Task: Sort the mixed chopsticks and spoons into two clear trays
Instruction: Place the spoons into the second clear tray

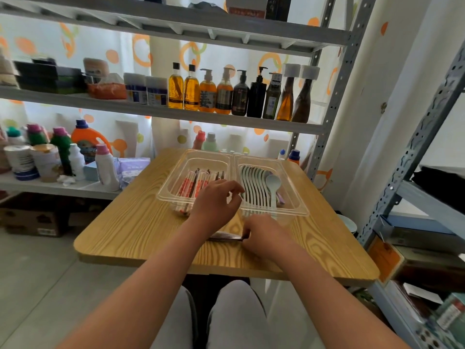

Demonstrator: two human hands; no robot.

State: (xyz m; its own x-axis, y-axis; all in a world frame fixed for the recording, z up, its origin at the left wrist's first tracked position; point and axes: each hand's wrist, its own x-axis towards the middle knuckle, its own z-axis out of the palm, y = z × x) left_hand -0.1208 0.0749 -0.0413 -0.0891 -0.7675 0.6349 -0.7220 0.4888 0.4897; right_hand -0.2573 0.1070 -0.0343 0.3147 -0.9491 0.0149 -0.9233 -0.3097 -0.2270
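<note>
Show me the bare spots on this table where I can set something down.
Bare table lies left of the chopstick tray out to the left edge, and near-right, between the spoon tray and the right corner. The middle is crowded: left hand, right hand pinching chopsticks.

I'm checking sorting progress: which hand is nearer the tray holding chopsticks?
Left. The left hand hovers over the near edge of the chopstick tray; the right hand rests on the table in front of it, pinching dark chopsticks.
</note>
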